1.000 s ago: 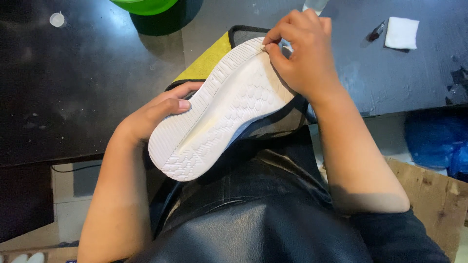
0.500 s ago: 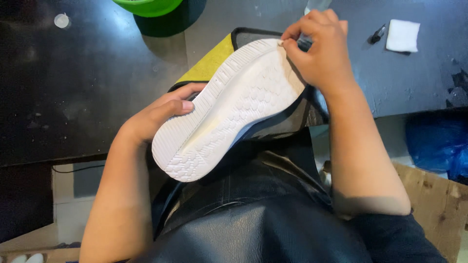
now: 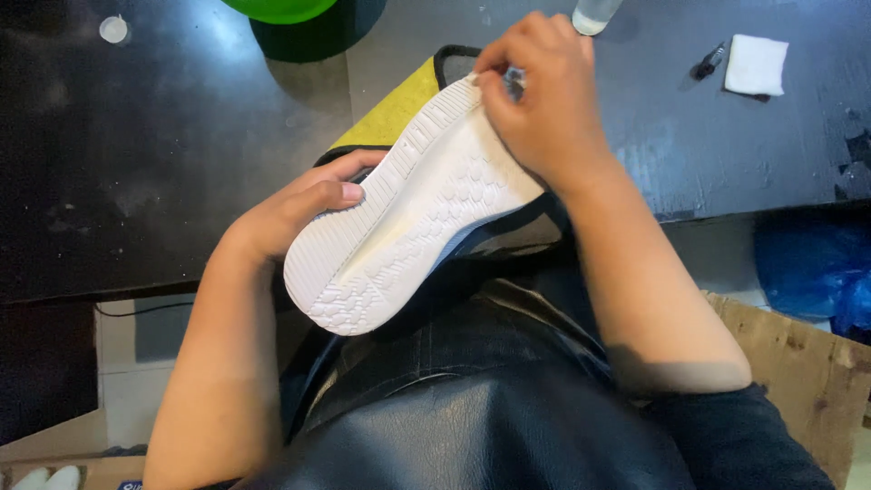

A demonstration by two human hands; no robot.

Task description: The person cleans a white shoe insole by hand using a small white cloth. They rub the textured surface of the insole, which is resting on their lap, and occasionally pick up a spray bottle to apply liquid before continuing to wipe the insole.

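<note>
Shoe (image 3: 408,227) sits sole-up at frame centre over the lap, toe toward 1 o'clock. Left hand (image 3: 290,213) grips its 9 o'clock edge, fingers curled around the side. Right hand (image 3: 544,109) on the toe, fingers pinched narrow on something small (can't tell what). White pad (image 3: 756,65) at 2 o'clock on dark table (image 3: 163,163).

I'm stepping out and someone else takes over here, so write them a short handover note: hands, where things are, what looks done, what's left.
Left hand: grips the shoe at mid-length, white sole up, over the lap.
Right hand: at the far end of the sole, fingers pinched on its edge around something small; what it is cannot be told.
On the table: a white pad, a small dark tool, a clear bottle, a green bowl.
Done: cannot be judged.
Left: the work at the sole's far edge is under way.
</note>
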